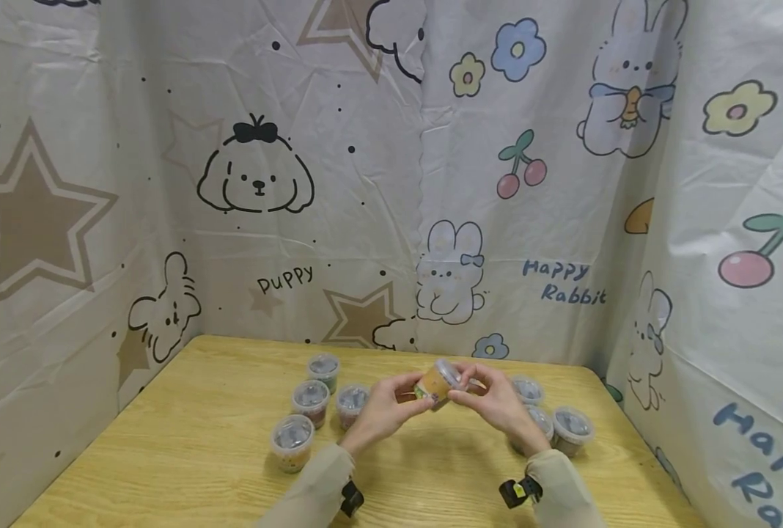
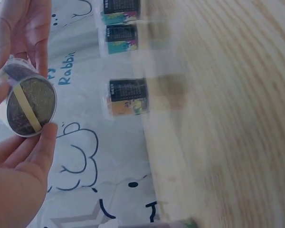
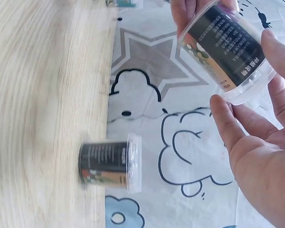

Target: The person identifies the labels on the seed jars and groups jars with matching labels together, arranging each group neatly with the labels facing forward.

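Both hands hold one clear plastic cup (image 1: 436, 384) with a lid, an orange picture label and a black text panel, tilted above the table. My left hand (image 1: 386, 407) grips the cup's lower end between thumb and fingers. At the lid end, my right hand (image 1: 490, 396) pinches the rim with thumb and fingertips. The left wrist view shows the base of this cup (image 2: 32, 105), dark brown with a pale strip across it. In the right wrist view the black panel of the cup (image 3: 228, 45) carries white printed text.
Several similar lidded cups stand left of the hands, among them a front one (image 1: 292, 442) and a back one (image 1: 324, 370). More stand by the right forearm, including an outer cup (image 1: 572, 431). A printed curtain (image 1: 339, 183) surrounds the wooden table (image 1: 187, 440).
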`<state>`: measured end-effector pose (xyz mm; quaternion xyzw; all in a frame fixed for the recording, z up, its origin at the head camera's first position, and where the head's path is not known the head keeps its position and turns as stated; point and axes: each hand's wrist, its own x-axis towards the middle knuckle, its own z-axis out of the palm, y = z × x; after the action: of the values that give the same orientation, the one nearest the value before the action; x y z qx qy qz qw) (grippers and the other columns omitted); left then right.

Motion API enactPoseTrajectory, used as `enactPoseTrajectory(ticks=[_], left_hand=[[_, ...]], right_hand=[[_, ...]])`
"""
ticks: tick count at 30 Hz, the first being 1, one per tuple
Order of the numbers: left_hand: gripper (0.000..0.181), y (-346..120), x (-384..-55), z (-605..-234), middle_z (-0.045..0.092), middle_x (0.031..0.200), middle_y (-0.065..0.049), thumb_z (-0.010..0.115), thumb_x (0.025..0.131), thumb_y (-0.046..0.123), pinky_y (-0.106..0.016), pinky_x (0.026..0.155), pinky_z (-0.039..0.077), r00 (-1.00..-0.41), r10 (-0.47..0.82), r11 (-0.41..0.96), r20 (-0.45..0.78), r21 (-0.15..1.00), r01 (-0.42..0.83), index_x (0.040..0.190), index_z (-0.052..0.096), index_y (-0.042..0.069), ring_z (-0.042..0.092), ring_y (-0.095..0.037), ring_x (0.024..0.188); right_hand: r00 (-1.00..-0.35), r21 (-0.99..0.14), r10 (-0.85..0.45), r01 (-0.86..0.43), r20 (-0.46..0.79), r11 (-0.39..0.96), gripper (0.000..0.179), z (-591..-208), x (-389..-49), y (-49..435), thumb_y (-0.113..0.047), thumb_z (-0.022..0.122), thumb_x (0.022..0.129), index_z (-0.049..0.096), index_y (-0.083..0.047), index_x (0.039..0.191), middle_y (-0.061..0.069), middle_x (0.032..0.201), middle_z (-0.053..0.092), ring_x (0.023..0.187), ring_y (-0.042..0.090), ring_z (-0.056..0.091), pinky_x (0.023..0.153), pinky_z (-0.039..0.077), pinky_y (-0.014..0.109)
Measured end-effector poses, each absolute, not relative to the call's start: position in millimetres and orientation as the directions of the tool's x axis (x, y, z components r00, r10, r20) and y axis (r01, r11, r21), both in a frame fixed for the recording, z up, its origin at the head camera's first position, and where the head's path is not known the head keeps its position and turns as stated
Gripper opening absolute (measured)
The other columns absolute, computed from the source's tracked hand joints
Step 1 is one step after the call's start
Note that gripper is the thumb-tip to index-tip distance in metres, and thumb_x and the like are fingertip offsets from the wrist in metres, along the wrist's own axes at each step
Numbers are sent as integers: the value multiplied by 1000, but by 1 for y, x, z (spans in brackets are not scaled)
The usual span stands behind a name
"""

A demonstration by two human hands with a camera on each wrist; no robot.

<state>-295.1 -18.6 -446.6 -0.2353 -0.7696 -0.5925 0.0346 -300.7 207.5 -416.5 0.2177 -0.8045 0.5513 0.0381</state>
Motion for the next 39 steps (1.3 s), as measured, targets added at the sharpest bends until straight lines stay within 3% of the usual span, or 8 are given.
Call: enactPoseTrajectory(ticks=[6,13,19,23,34,39], left_hand=[[51,-22,-296,-449,67,122,-9,76,87,25,-26,83,58,-887,334,154,319,910,385,133,59,11,68,-21,102],[53,-26,-287,-453,70,116,-7,82,80,26,-32,85,59,-894,216,299,393,845,443,127,64,9,67,-25,107],[52,-27,-285,-453,70,116,-7,84,78,21,-40,94,55,-878,173,328,446,815,478,125,65,9,68,-22,106],[52,-29,-286,-451,69,121,-8,82,79,22,-36,96,55,-873,204,267,443,833,485,127,64,10,67,-24,111],[50,-36,-289,-445,65,126,-12,79,84,22,-31,97,54,-885,281,87,370,909,408,129,61,11,64,-26,117],[51,-37,-289,-448,66,125,-11,82,80,16,-37,100,52,-870,245,146,428,871,470,127,63,11,64,-26,116]], right_hand=[[-893,-869,-316,-409,319,279,23,-417,-299,199,-15,77,85,57,-5,90,19,137,57,123,39,57,96,55,34],[-921,-821,-196,-389,337,418,27,-418,-290,178,-23,82,81,57,-13,81,6,114,68,109,28,66,92,57,39],[-919,-824,-165,-394,358,407,32,-417,-288,168,-27,82,81,54,-13,75,9,120,68,113,33,64,91,57,43],[-928,-864,-173,-371,331,339,31,-416,-290,170,-22,81,82,53,-10,76,14,126,65,117,38,61,95,55,47],[-929,-901,-217,-351,301,256,30,-413,-293,176,-24,79,84,54,-6,83,11,129,64,124,31,58,107,46,51],[-929,-883,-238,-350,284,312,31,-410,-290,174,-23,78,85,61,-10,107,11,128,63,121,29,58,104,49,47]])
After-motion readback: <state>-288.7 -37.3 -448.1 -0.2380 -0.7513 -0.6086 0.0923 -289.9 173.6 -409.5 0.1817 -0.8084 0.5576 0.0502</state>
